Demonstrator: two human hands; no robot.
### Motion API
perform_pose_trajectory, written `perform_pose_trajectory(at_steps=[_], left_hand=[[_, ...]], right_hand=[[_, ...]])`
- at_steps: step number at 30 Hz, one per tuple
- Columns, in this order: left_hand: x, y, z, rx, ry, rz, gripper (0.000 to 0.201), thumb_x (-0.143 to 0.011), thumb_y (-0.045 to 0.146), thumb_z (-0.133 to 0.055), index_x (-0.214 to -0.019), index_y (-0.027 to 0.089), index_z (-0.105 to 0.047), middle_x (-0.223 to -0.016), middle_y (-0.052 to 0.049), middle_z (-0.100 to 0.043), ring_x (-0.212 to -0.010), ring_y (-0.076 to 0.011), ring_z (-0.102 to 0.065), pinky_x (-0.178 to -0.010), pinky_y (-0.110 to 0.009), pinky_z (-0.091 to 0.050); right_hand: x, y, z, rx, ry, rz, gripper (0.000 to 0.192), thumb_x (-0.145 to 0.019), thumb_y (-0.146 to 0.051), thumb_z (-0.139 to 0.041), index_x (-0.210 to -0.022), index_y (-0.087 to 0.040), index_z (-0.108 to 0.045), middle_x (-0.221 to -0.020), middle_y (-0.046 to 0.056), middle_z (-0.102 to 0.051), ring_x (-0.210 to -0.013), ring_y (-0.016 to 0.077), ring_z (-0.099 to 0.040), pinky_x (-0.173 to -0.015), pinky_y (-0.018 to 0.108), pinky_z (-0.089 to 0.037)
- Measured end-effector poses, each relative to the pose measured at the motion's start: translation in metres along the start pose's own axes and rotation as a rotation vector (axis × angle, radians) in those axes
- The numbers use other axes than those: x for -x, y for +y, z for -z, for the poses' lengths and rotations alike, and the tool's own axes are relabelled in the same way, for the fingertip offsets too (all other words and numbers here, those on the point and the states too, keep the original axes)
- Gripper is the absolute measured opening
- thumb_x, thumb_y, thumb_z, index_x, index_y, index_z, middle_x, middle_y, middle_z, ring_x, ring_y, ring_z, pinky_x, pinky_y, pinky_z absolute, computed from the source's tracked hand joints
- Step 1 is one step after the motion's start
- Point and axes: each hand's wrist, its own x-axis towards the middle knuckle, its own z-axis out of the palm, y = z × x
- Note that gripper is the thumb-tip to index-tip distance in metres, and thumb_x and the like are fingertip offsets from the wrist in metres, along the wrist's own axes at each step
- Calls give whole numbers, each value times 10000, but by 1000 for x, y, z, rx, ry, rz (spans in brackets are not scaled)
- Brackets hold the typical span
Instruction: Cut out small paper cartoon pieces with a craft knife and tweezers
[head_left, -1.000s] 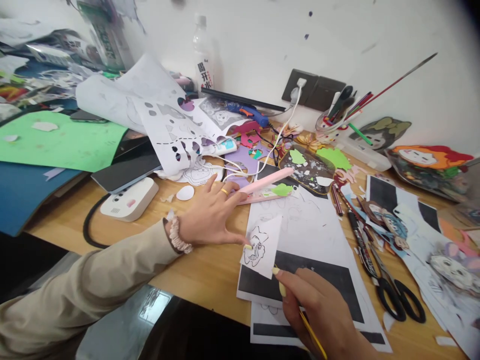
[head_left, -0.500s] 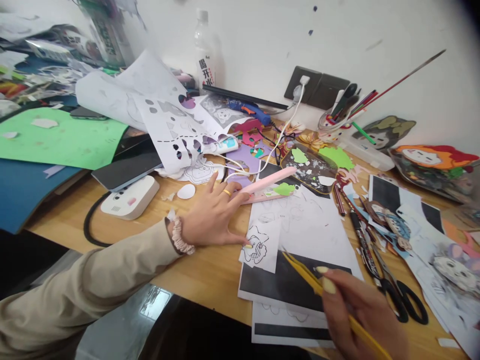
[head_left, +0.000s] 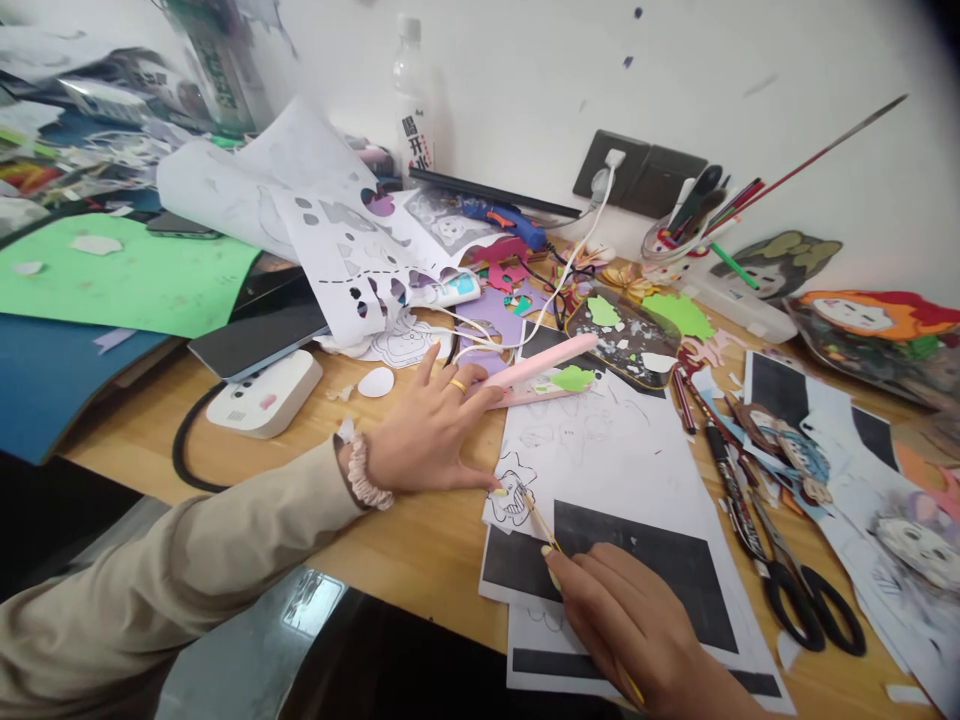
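My left hand [head_left: 424,425] lies on the desk with its fingers stretched out. Its thumb touches a small line drawing [head_left: 513,500] on white paper, and its index finger rests by the near end of a pink two-armed tool [head_left: 544,362] that looks like a hair straightener. Closed around yellow tweezers [head_left: 546,530] is my right hand [head_left: 630,620]. The tweezer tips reach the right side of the drawing, close to my left thumb; whether they grip the paper I cannot tell. Underneath lie white sheets [head_left: 637,450] with black printed blocks.
Black-handled scissors [head_left: 810,600] and pens [head_left: 724,475] lie to the right, beside paper cutouts [head_left: 784,455]. A white power strip [head_left: 266,395], cut-out sheets [head_left: 352,235], a blue glue gun [head_left: 506,220] and a white cable [head_left: 551,300] crowd the left and back. A bottle [head_left: 412,110] stands by the wall.
My right hand has moved left with the tweezers, bringing their tips from beside the drawing onto it. My left hand has stayed almost in place.
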Motion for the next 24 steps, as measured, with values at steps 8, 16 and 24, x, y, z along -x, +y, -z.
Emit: perform_pose_trajectory(at_steps=[8,16,24], left_hand=[[-1,0,0,15,21,-6,795,-548,728,-359,-1074,137,-444,-1047,-135,-458,-1016,-291,-394,-940,-557,-102],[-1,0,1,28,4,2,806,-541,727,-369,-1078,130,-444,-1052,-146,-456,-1010,-292,-404,-940,-562,-99],[-1,-2,2,35,17,-16,759,-582,712,-341,-1068,140,-449,-1055,-132,-463,-985,-279,-427,-941,-548,-119]], right_hand=[[-2,6,5,-153,65,-154,292,-727,-26,-425,-1007,-106,-453,-677,43,-525,-614,104,-443,-549,231,-407],[-18,9,0,-199,32,-150,211,-736,-23,-407,-919,-114,-460,-610,30,-484,-571,104,-424,-493,228,-376],[-13,13,8,-333,-8,-257,190,-753,-57,-400,-901,-142,-485,-640,16,-494,-586,90,-466,-515,206,-396]])
